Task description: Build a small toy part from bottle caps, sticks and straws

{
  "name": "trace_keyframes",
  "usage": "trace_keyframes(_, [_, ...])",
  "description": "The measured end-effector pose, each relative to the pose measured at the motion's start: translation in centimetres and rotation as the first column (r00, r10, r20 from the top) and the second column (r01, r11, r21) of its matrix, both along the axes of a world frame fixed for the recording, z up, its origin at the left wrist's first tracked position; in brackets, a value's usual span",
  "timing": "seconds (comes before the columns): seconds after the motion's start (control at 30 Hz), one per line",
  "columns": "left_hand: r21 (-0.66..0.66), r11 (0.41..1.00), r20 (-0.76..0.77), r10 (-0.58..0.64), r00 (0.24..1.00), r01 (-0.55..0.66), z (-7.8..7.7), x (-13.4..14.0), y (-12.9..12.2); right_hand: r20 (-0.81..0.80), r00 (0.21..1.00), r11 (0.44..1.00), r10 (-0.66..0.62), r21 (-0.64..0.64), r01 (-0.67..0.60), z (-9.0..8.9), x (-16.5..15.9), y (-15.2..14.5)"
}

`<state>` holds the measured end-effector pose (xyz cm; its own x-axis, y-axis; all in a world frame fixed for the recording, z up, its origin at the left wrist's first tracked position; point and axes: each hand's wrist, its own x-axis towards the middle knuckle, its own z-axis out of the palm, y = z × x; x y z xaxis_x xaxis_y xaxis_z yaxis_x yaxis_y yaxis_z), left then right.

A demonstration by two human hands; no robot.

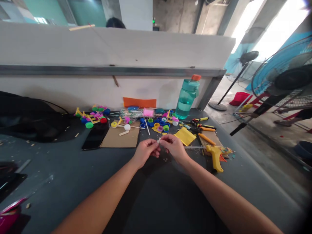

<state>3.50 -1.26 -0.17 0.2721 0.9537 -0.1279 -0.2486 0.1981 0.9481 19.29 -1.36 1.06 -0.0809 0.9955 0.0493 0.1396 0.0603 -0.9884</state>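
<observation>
My left hand (148, 150) and my right hand (173, 147) meet over the dark table, fingertips pinched together. Between them shows a small whitish piece (159, 140), mostly hidden by the fingers, its kind too small to tell. Just beyond lie blue, yellow and green bottle caps (157, 125) and a thin white stick (147, 126). A piece of cardboard (119, 139) lies to the left of my hands, with a short wooden strip (124, 133) on it. On the right are a yellow sheet (185, 136) and a yellow glue gun (214, 157).
Colourful small toy assemblies (94, 117) and a black phone (95, 138) lie at left. Pliers (202, 125) and an orange-handled tool (207, 139) lie at right. A teal water bottle (186, 99) stands by the white partition (97, 45). Fans (287, 78) stand beyond the table's right edge.
</observation>
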Motion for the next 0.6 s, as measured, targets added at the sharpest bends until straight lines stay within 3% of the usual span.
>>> trace_keyframes(0.07, [0.064, 0.978, 0.077, 0.192, 0.978, -0.197, 0.3, -1.4, 1.2, 0.222, 0.975, 0.990, 0.030, 0.130, -0.060, 0.7, -0.7, -1.6])
trace_keyframes(0.1, [0.077, 0.948, 0.122, 0.299, 0.946, -0.310, 0.5, -2.1, 1.8, 0.338, 0.936, 0.966, 0.094, 0.195, -0.168, 1.0, -1.3, -2.8])
trace_keyframes(0.13, [0.078, 0.912, 0.166, 0.387, 0.907, -0.403, 0.5, -2.9, 2.3, 0.462, 0.860, 0.904, 0.215, 0.239, -0.354, 1.3, -2.0, -4.2])
trace_keyframes(0.2, [0.057, 0.854, 0.243, 0.490, 0.837, -0.517, 0.5, -4.0, 3.0, 0.696, 0.594, 0.670, 0.403, 0.218, -0.710, 1.6, -3.6, -7.0])
trace_keyframes(0.27, [0.054, 0.833, 0.280, 0.517, 0.809, -0.551, 0.3, -4.5, 3.2, 0.807, 0.394, 0.535, 0.439, 0.118, -0.837, 1.4, -4.9, -8.8])
trace_keyframes(0.33, [0.057, 0.839, 0.289, 0.505, 0.813, -0.542, 0.1, -4.5, 3.1, 0.859, 0.283, 0.480, 0.427, 0.050, -0.876, 0.9, -5.7, -9.0])
trace_keyframes(0.4, [0.056, 0.845, 0.296, 0.494, 0.818, -0.531, 0.0, -4.3, 3.0, 0.897, 0.237, 0.495, 0.374, 0.023, -0.869, 0.3, -5.5, -7.4])
trace_keyframes(0.43, [0.052, 0.844, 0.301, 0.496, 0.814, -0.533, 0.0, -4.3, 2.9, 0.916, 0.229, 0.533, 0.330, 0.020, -0.846, 0.0, -5.2, -6.2])
trace_keyframes(0.53, [0.041, 0.837, 0.309, 0.508, 0.804, -0.545, 0.0, -4.4, 3.0, 0.965, 0.209, 0.714, 0.161, 0.032, -0.699, -0.5, -3.9, -2.7])
trace_keyframes(0.6, [0.043, 0.832, 0.307, 0.515, 0.800, -0.553, 0.0, -4.5, 3.1, 0.979, 0.193, 0.784, 0.064, 0.070, -0.616, -0.3, -3.5, -1.8])
